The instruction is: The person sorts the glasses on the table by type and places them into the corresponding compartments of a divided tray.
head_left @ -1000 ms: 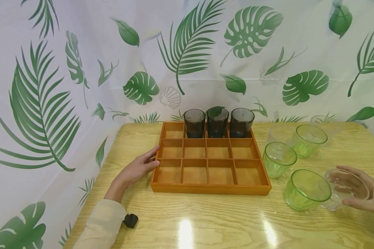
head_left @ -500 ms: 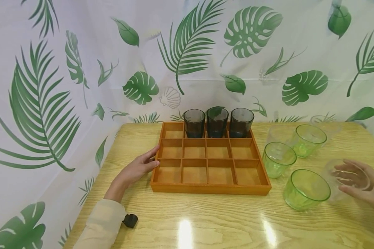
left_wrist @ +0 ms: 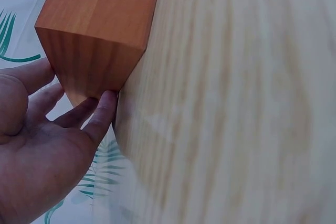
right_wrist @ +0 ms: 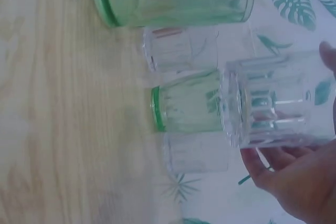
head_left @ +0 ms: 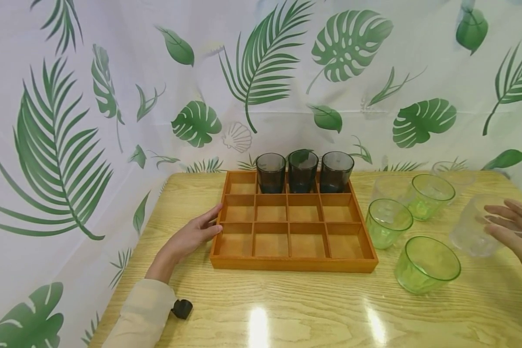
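Clear cup (head_left: 471, 229), R side of scene: held in R hand (head_left: 513, 229), fingers & thumb curled about its upper part. In R wrist view I see long axis approx. vert., base down, looking raised off table (head_left: 322, 314). Rel. to grip: cup within it, body just L of palm. R hand nearest; L hand (head_left: 195, 234) well apart, relaxed fingers touching L wall of tray (head_left: 293, 264), gripping nothing. Key relation, I judge: green cups (head_left: 426, 268) stand btwn held cup & tray. Farther out: two other clear cups (head_left: 391, 187), far R; three dark cups (head_left: 271, 175), tray's far row.
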### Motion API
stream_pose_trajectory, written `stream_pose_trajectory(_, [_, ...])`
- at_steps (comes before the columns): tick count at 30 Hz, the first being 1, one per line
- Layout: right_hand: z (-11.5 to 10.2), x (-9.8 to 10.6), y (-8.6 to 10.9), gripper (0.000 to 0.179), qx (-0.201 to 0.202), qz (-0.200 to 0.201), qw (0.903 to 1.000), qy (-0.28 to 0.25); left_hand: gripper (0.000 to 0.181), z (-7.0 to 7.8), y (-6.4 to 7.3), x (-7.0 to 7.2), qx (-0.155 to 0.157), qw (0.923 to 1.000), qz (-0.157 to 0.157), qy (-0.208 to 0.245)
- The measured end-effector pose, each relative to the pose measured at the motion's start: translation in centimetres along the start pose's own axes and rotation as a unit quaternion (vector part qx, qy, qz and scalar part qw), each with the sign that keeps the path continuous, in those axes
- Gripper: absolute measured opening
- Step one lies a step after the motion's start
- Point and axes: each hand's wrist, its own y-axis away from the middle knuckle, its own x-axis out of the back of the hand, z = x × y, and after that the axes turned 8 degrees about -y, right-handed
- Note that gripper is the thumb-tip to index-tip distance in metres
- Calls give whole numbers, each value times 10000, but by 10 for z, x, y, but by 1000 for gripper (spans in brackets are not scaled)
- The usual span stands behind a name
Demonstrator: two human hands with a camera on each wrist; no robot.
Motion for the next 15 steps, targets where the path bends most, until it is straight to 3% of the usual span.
stream_pose_trajectory(4, [-7, -14, -3, 58, -217, 188, 9995, -93, 69, -1, 0, 1, -12, 10000, -1, -29])
stream_pose_trajectory(9, [-11, -29, -9, 54, -452, 345, 9983, 148, 69, -1, -1, 1, -33, 10000, 16, -41])
stream_pose_trajectory(11, [-13, -33, -11, 59, -654, 493, 9944, 663, 69, -1, -1, 1, -22, 10000, 2, -43])
stream_pose_trajectory(15, [-15, -41, -13, 64, -876, 511, 9902, 964, 69, -2, -2, 1, -37, 10000, -19, -60])
